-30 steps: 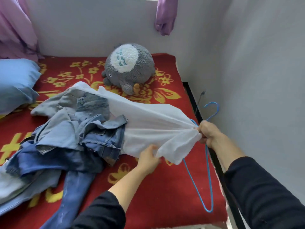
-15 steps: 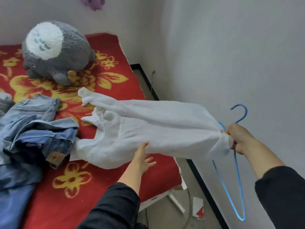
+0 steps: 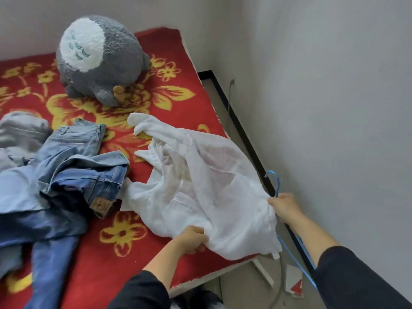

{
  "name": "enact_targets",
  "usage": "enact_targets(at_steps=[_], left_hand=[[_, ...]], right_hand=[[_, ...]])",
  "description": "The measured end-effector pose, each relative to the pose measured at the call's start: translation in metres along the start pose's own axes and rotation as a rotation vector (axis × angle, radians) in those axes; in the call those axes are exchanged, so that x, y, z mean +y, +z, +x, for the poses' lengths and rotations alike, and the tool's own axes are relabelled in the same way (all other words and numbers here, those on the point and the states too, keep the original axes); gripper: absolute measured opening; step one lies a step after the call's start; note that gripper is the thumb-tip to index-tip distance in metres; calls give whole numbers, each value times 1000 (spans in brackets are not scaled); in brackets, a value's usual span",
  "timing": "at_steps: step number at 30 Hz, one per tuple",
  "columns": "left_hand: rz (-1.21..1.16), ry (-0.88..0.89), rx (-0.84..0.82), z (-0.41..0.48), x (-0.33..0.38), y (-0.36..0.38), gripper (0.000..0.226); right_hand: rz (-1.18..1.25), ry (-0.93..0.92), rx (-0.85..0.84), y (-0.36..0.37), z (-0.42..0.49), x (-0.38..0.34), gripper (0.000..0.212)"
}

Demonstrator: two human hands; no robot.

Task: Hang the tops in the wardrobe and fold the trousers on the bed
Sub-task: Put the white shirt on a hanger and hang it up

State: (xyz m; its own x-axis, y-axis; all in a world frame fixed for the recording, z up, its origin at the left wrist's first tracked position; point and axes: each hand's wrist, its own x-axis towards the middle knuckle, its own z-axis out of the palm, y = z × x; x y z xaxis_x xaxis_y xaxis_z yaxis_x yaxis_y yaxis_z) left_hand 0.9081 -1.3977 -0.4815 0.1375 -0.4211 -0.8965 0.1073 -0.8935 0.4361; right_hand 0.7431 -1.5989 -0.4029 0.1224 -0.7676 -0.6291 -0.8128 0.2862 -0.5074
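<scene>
Head view: left hand [image 3: 191, 239] clutches an edge of the white top [image 3: 200, 188] over the bed [image 3: 138, 253], right hand [image 3: 284, 207] grips fabric and blue hanger [image 3: 275, 181] together — likely to thread it.

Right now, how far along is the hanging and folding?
Nothing looks finished. In hand: the right hand grips the blue hanger and white top; the left hand grips its lower edge. Left: hanging it, wardrobe not in view, and folding the jeans heaped on the bed.
</scene>
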Motion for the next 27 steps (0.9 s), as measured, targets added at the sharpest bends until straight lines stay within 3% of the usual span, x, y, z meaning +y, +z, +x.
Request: enact_targets(at_steps=[4, 8, 12, 15, 19, 21, 23, 27], left_hand=[[-29, 14, 338, 23, -25, -65, 8], [73, -16, 635, 46, -41, -131, 44], [89, -23, 786, 85, -61, -180, 34], [35, -68, 815, 115, -77, -202, 48], [-24, -88, 718, 137, -84, -210, 54], [-39, -109, 706, 138, -84, -209, 45], [-26, -15, 710, 129, -79, -198, 33], [5, 246, 662, 89, -74, -161, 18]], right_hand=[[-238, -203, 89, 57, 7, -29, 28], [-378, -298, 145, 116, 12, -50, 31], [-548, -355, 158, 164, 18, -56, 21], [-813, -315, 84, 184, 32, -58, 27], [-608, -213, 211, 191, 43, -64, 33], [-446, -216, 266, 196, 44, -63, 53], [-335, -267, 227, 202, 40, -62, 63], [-138, -291, 20, 226, 29, -65, 31]])
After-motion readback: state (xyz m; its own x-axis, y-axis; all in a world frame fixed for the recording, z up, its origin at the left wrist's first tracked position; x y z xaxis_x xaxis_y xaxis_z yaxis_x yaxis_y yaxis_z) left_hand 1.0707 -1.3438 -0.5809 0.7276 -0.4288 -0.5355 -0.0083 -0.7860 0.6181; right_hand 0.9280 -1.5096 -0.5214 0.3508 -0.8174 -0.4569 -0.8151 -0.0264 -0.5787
